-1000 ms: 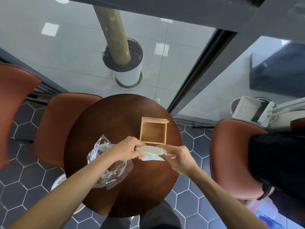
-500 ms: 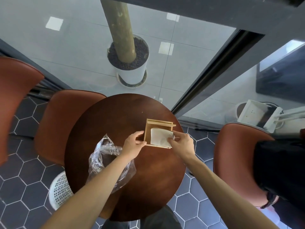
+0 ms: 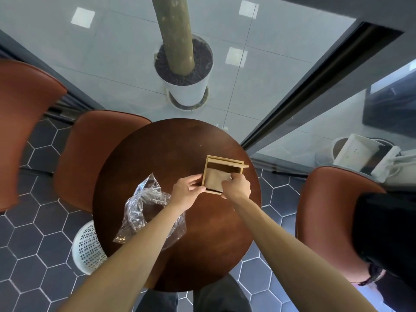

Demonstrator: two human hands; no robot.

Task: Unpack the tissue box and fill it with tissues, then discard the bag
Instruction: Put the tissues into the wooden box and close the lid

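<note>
An open wooden tissue box (image 3: 222, 162) stands on the round dark wooden table (image 3: 171, 145), right of centre, its lid slid toward the far side. A stack of tissues (image 3: 213, 180) lies inside it, in shadow. My left hand (image 3: 189, 190) grips the box's left wall. My right hand (image 3: 236, 185) reaches over the near right corner, fingers pressing on the tissues inside. A crumpled clear plastic bag (image 3: 144, 203) lies on the table's left part, partly under my left forearm.
Rust-coloured chairs stand left (image 3: 94, 154), far left (image 3: 20, 113) and right (image 3: 324, 212) of the table. A white perforated waste basket (image 3: 87, 246) sits on the floor under the table's left edge. A potted tree trunk (image 3: 182, 70) stands beyond the glass. A person in black sits at the right (image 3: 387, 233).
Both hands carried the tissue stack from in front of the box into it. The tissues now lie deep inside, and my left hand has shifted to the box's left wall.
</note>
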